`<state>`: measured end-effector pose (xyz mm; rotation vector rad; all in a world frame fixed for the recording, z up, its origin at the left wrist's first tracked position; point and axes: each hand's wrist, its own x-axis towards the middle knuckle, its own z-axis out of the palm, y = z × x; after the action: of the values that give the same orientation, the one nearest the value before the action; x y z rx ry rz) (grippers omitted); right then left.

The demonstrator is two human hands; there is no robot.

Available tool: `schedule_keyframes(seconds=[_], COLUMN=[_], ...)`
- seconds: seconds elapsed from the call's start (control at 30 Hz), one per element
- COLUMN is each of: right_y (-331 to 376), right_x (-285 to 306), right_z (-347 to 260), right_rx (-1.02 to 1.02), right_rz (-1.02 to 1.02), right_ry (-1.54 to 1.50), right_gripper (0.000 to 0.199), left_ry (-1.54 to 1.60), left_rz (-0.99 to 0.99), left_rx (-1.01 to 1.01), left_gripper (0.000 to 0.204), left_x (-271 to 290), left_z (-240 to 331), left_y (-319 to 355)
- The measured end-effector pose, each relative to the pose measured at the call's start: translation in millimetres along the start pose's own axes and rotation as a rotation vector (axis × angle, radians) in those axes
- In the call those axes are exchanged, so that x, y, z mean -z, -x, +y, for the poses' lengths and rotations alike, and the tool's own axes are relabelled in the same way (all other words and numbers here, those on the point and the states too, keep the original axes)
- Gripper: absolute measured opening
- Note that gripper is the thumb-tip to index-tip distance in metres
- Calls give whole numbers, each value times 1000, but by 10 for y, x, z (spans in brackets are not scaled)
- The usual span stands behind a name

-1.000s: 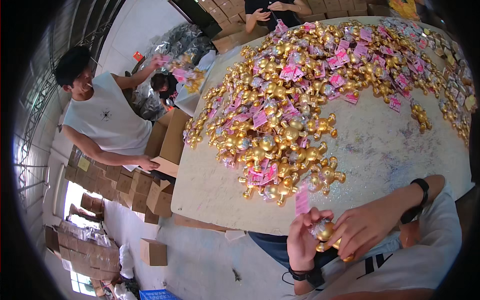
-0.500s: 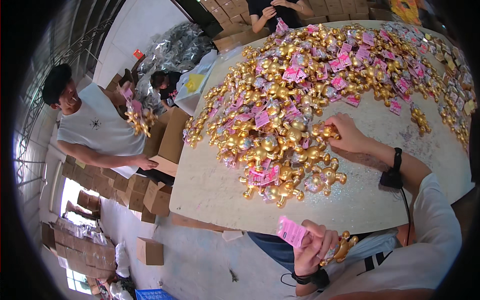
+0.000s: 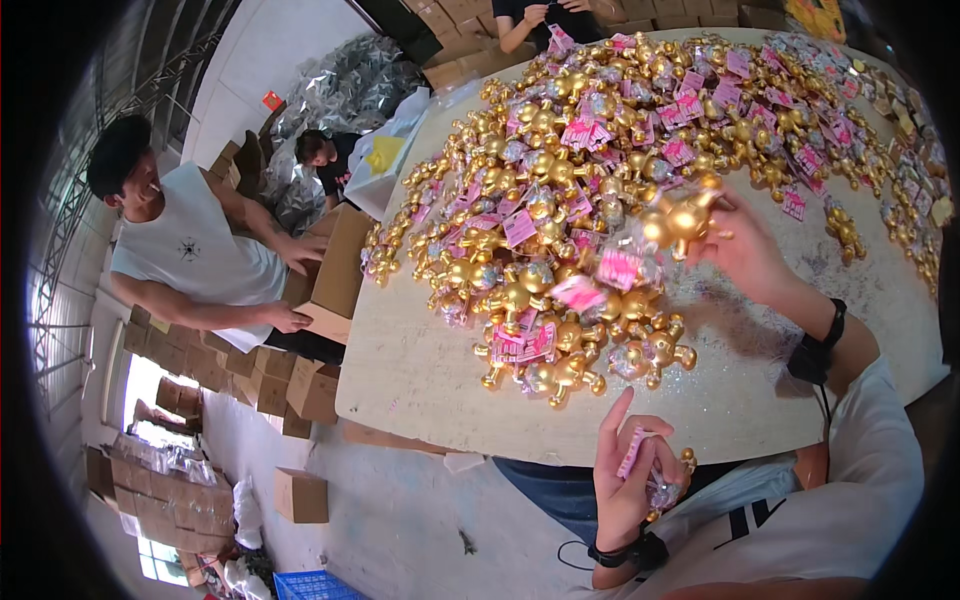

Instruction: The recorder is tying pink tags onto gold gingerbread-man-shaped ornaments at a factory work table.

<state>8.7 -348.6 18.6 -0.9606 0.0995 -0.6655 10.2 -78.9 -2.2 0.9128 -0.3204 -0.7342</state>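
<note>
My right hand (image 3: 750, 250) grips a shiny gold bear-shaped figurine (image 3: 678, 220), lifted over the near side of a heap. Pink printed tags (image 3: 618, 268) dangle from it, blurred. Below, past the table's near edge, my left hand (image 3: 622, 490) is closed around another gold figurine (image 3: 687, 458) with glittery clear wrapping. A pink tag (image 3: 630, 452) sticks up between its fingers, and the index finger points upward. Much of that figurine is hidden by the hand. The heap of gold figurines (image 3: 540, 290) with pink tags spreads over the pale table (image 3: 420, 400).
On the left a person in a white sleeveless top (image 3: 215, 250) has both hands at an open cardboard box (image 3: 340, 270). Another person's hands (image 3: 550, 10) work at the far edge. A single figurine (image 3: 845, 232) lies right of the heap. Stacked cartons (image 3: 270, 380) line the floor.
My right hand has picked a figurine up off the heap. My left hand has turned, its tag now edge-on. The person at left has lowered a hand into the box, no longer holding up figurines.
</note>
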Motion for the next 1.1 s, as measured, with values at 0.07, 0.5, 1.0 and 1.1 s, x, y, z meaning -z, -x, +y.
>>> schedule_keyframes(seconds=[0.07,0.5,1.0,1.1], right_y=[23,835,708,702], right_x=[-62,-353,-703,-701], right_z=[-120,-361,-292,-318], right_rx=[44,200,212,15], right_rz=[-66,-991,-1094,-869], right_ry=[-25,491,790,569], right_gripper=[27,31,22,10], left_ry=[67,435,-219,110], left_rz=[4,-75,-331,-247], left_rx=[-4,85,313,309], left_gripper=[39,50,38,66], left_x=[8,-60,-55,-58], left_z=[-6,2,13,2], left_y=[2,-74,177,161])
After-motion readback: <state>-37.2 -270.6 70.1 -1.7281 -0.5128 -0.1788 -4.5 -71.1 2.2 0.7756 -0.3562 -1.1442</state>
